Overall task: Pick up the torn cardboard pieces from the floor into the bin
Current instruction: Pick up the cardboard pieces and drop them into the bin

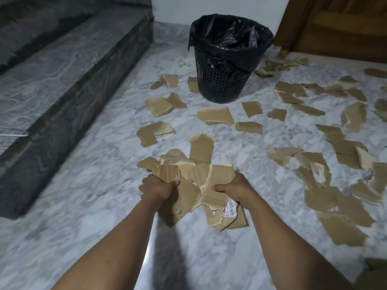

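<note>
Both my hands hold a bundle of torn brown cardboard pieces (194, 178) above the marble floor, low in the middle of the view. My left hand (156, 188) grips the bundle's left side and my right hand (234, 188) grips its right side, where one piece carries a white barcode label (230, 208). A black mesh bin (227, 57) lined with a black plastic bag stands further ahead, its mouth open. Several more torn cardboard pieces (215, 115) lie scattered on the floor between me and the bin and to the right.
Dark grey stone steps (62, 84) run along the left side. A wooden door (339, 24) stands at the back right, behind the bin. The white marble floor (100, 185) is bare at the lower left. A dense spread of cardboard scraps (335, 178) covers the right side.
</note>
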